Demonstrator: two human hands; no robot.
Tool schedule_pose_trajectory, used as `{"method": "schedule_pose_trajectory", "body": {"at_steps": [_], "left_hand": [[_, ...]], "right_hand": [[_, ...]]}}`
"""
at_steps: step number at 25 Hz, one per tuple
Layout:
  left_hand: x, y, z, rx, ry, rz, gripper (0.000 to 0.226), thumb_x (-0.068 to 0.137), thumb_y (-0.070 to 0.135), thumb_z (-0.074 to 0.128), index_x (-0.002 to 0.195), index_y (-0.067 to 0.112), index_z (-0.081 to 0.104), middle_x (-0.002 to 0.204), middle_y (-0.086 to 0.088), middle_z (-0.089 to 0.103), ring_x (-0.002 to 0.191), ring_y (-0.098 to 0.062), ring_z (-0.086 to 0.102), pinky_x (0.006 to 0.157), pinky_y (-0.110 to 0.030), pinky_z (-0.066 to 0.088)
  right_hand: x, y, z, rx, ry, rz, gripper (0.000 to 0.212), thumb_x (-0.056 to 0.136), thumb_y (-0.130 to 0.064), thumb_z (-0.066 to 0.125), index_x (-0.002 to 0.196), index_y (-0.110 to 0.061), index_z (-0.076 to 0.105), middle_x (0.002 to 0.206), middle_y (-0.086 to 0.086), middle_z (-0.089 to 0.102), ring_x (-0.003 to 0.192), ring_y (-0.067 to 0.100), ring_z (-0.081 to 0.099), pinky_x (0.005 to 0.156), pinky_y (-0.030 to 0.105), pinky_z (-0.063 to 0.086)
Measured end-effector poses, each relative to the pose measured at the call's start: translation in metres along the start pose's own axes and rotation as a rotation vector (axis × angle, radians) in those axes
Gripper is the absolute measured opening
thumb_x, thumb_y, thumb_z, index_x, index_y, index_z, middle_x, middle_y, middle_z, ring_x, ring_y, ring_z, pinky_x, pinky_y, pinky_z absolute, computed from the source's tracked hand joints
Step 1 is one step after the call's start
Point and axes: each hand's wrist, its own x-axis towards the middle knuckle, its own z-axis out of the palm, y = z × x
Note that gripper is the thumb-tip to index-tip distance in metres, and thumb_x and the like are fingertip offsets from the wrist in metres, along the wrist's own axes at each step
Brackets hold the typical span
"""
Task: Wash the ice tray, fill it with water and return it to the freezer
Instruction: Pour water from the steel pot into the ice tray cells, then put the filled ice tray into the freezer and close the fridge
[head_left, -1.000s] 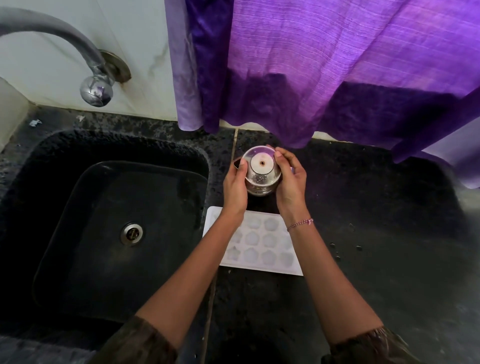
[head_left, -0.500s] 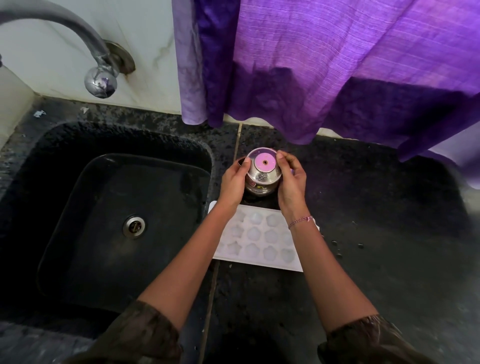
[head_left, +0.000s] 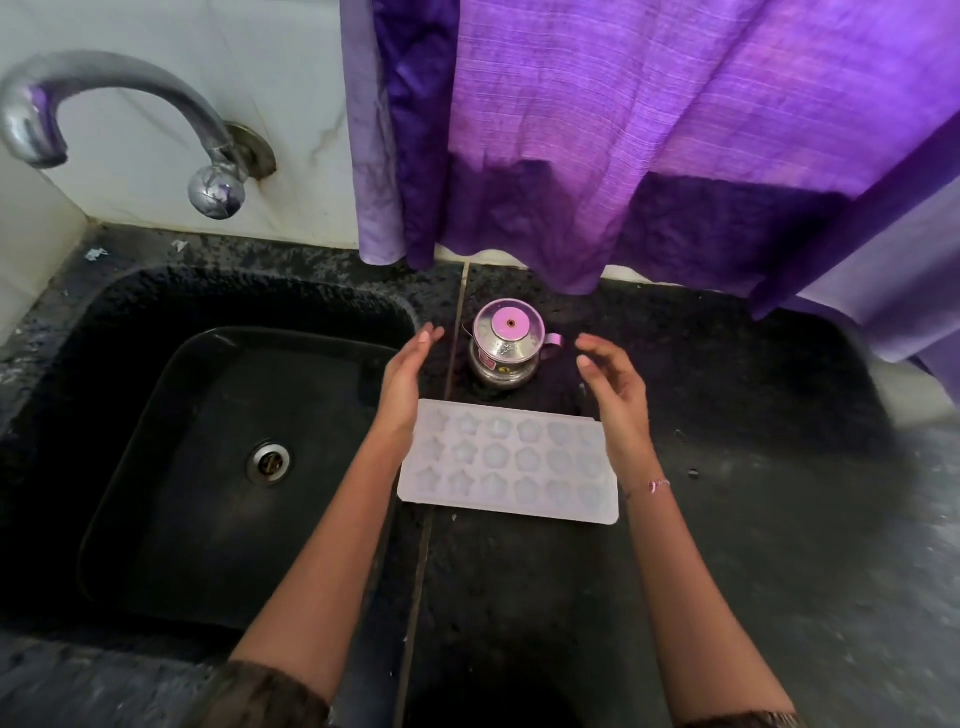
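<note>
From the head camera, take the tray (head_left: 509, 465) as the landmark: it lies flat on the dark counter (head_left: 753, 519), its long side across the view, just right of the sink (head_left: 208, 467). It sits level, cups up, which suits filling; placed there and not in the basin, I'd judge, so it stays flat for carrying afterwards.

Just behind the tray stands a small steel pot (head_left: 506, 345), upside down with its base showing and a handle poking right. Inverted like that it looks set aside, emptied or left to drain.

The left hand (head_left: 402, 374) hovers over the tray's far-left corner, palm facing inward, fingers straight and loose, holding nothing. The right hand (head_left: 615, 384) hangs over the far-right corner, fingers gently curled and slack, also empty. Both flank the pot without touching it.

The tap (head_left: 124, 119) arches over the sink, well left of the tray; no water is visibly running.

Hard to tell: whether the cups hold water, since the tray is pale and translucent. Both wrists cover the tray's ends. A purple curtain (head_left: 623, 130) hides the wall behind the pot. The freezer is nowhere in view.
</note>
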Motion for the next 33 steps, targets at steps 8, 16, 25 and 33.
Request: {"method": "schedule_pose_trajectory", "body": {"at_steps": [8, 16, 25, 33], "left_hand": [[-0.049, -0.029, -0.031, -0.041, 0.107, 0.009, 0.042, 0.097, 0.012, 0.047, 0.138, 0.007, 0.045, 0.137, -0.006, 0.053, 0.123, -0.011, 0.050, 0.080, -0.008, 0.047], [-0.073, -0.048, -0.034, -0.277, 0.175, -0.081, 0.042, 0.094, -0.011, 0.040, 0.134, 0.000, 0.046, 0.128, -0.009, 0.059, 0.101, -0.006, 0.063, 0.078, -0.016, 0.054], [-0.096, -0.048, -0.052, -0.280, 0.185, -0.104, 0.041, 0.089, -0.019, 0.039, 0.121, -0.002, 0.057, 0.095, 0.003, 0.072, 0.082, -0.004, 0.071, 0.065, -0.019, 0.056], [-0.142, -0.040, -0.082, -0.435, 0.343, -0.038, 0.040, 0.089, -0.019, 0.038, 0.119, 0.000, 0.058, 0.101, 0.000, 0.069, 0.085, -0.006, 0.069, 0.068, -0.021, 0.058]], "right_hand": [[-0.067, 0.029, -0.040, -0.106, 0.056, 0.204, 0.037, 0.093, -0.023, 0.056, 0.130, -0.024, 0.051, 0.135, -0.007, 0.051, 0.124, 0.009, 0.050, 0.102, 0.027, 0.041], [-0.082, 0.039, -0.032, 0.165, 0.230, 0.331, 0.034, 0.098, -0.009, 0.046, 0.132, -0.008, 0.051, 0.135, 0.004, 0.055, 0.120, 0.017, 0.055, 0.092, 0.024, 0.050], [-0.097, 0.026, -0.019, 0.244, 0.247, 0.378, 0.035, 0.094, 0.001, 0.049, 0.128, -0.007, 0.054, 0.110, -0.004, 0.064, 0.081, -0.002, 0.068, 0.064, 0.014, 0.054], [-0.108, 0.010, 0.009, 0.345, 0.130, 0.428, 0.032, 0.091, 0.003, 0.052, 0.121, -0.007, 0.060, 0.102, -0.006, 0.069, 0.086, 0.004, 0.069, 0.074, 0.025, 0.058]]}}
